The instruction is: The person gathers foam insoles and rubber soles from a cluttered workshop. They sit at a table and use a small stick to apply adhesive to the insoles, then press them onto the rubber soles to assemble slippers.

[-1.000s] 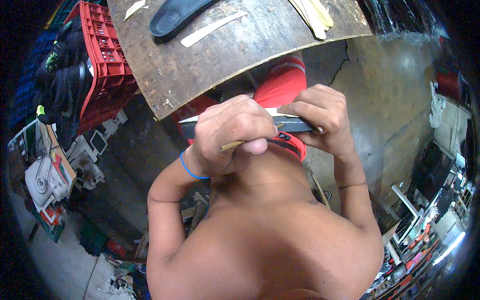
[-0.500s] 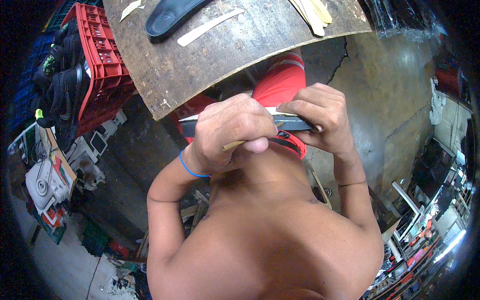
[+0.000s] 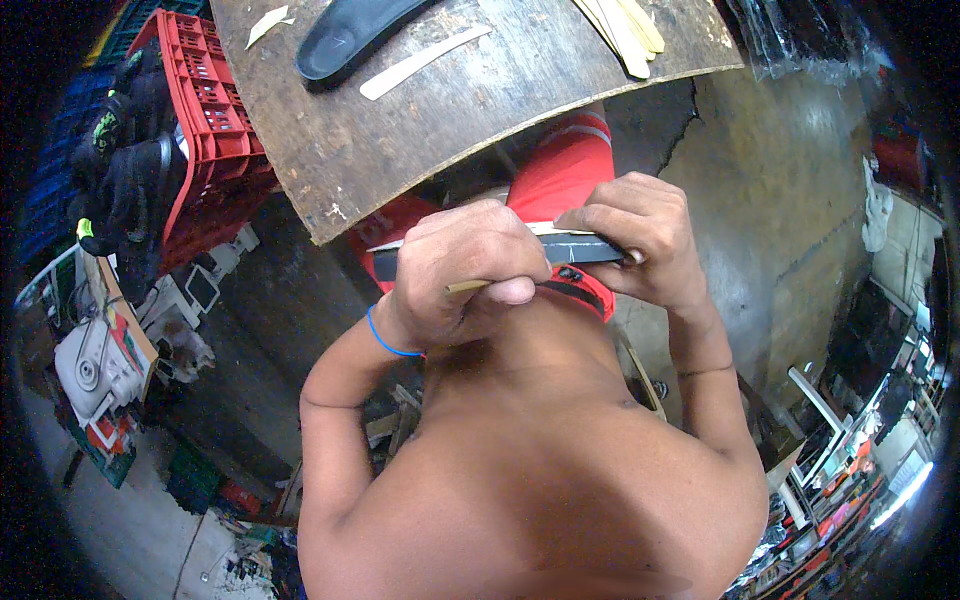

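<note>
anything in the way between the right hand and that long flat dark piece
Nothing visible blocks the right hand: it grips one end of the long, flat, dark piece. A thin, pale, flat strip lies along the piece's far edge and seems pinched there too.

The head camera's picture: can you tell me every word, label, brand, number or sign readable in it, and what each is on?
None can be read with certainty.
Black sole on the table: a small pale mark, too small to make out.
Dark piece at the left hand and right hand: thin pale lines, no clear letters.
Red legwear: a faint pattern, too blurred to read.
</note>
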`<state>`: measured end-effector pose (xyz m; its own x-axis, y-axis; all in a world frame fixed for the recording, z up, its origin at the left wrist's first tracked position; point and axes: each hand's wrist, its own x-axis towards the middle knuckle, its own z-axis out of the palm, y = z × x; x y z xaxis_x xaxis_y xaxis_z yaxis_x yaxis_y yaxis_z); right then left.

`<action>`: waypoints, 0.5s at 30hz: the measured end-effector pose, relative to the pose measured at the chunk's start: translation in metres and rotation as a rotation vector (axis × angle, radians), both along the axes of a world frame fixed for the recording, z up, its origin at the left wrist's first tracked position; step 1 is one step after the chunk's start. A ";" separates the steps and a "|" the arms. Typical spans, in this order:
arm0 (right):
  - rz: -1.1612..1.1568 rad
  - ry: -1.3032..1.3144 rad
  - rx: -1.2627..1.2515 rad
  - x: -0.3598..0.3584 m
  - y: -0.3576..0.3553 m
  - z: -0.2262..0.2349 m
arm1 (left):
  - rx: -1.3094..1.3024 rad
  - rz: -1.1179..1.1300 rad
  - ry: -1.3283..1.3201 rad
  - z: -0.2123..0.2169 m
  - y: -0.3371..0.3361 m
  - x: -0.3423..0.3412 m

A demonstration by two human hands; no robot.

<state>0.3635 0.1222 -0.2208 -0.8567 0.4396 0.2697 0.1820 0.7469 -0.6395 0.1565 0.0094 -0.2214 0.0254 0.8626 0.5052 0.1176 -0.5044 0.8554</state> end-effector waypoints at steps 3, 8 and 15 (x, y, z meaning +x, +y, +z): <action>-0.011 -0.027 -0.024 0.002 0.001 -0.002 | -0.096 0.049 -0.242 0.000 -0.003 0.003; -0.192 0.011 -0.113 0.006 0.005 -0.013 | -0.051 0.150 0.335 0.005 0.000 -0.017; -0.420 0.015 -0.868 0.008 -0.003 -0.038 | -0.122 0.276 0.725 -0.005 0.002 -0.018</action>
